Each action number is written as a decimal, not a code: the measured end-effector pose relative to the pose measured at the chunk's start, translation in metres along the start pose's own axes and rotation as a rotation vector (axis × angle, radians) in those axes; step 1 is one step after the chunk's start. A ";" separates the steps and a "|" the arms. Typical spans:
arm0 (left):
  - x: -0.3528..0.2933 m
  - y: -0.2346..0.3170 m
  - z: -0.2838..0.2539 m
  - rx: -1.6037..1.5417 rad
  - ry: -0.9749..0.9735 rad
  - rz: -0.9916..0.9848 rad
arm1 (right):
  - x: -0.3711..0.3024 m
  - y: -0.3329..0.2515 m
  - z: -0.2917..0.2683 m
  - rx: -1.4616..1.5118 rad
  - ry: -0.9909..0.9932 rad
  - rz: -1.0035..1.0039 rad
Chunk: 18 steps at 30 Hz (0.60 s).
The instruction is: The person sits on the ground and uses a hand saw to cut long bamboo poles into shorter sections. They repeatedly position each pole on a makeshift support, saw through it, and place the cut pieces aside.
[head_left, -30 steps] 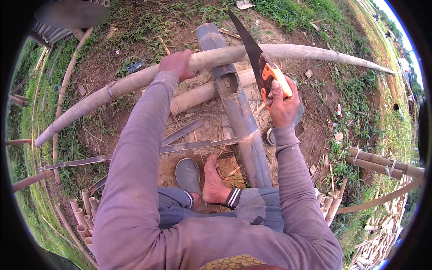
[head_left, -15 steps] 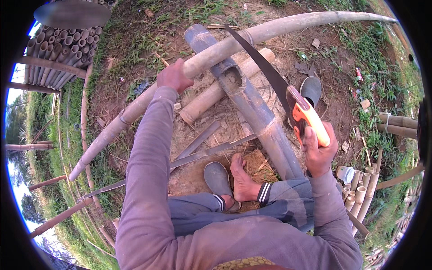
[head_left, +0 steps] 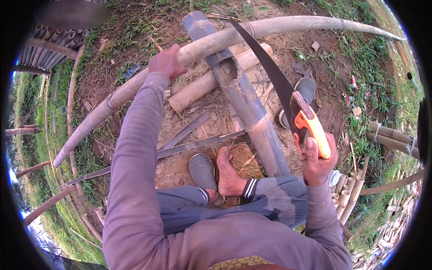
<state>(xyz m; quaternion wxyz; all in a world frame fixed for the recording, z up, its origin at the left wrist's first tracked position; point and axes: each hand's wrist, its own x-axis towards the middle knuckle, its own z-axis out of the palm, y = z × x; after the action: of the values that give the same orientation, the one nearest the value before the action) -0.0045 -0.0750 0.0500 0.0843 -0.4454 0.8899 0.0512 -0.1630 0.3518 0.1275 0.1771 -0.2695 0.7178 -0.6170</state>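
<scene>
Tan bamboo pole (head_left: 216,42), long, round, ringed at its joints: gripped by the left hand (head_left: 165,63), fingers closed around it. Pole extends past that hand both ways, back toward the body on the left and across to the far right, well ahead of the right hand (head_left: 319,159).

Right hand: closed on the orange-and-dark handle of a hand saw (head_left: 281,85) with a long, dark, tapering blade. Blade points forward and left from the hand; tip overlaps the pole in view, contact cannot be told. Any marking on the saw is too small to read.

Between the hands: thick grey bamboo log (head_left: 256,123) with a cut-out notch, its far end passing under the pole. Short pale bamboo piece (head_left: 198,92) crosses beneath the log, near the left hand. Two narrow grey bamboo strips (head_left: 184,130) lie closer to the body than that hand.

Further out: dark grey clog (head_left: 306,90) ahead of the right hand; short upright bamboo tubes (head_left: 345,198) just behind and right of it; red-and-white scrap (head_left: 353,82) ahead and to its right, any print unreadable. Stacked cut bamboo (head_left: 56,47) stands well left of the left hand.
</scene>
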 end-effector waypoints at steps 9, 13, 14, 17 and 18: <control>0.003 0.004 -0.014 -0.041 -0.040 0.000 | 0.148 0.007 0.109 -0.062 -0.065 -0.168; -0.005 -0.008 -0.001 -0.055 0.049 0.009 | 0.049 0.021 0.041 -0.062 -0.054 -0.062; -0.002 -0.010 -0.004 -0.056 0.051 0.020 | 0.017 0.015 0.021 -0.026 -0.039 -0.049; -0.003 -0.003 0.004 -0.050 0.075 0.040 | -0.023 0.012 -0.007 -0.037 -0.010 -0.081; -0.003 -0.004 0.004 -0.053 0.080 0.037 | -0.021 0.011 -0.005 -0.027 -0.031 -0.121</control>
<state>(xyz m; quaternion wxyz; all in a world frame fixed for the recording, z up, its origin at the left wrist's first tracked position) 0.0005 -0.0745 0.0465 0.0357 -0.4326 0.8989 0.0586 -0.1514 0.3694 0.1155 0.1470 -0.3242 0.7058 -0.6124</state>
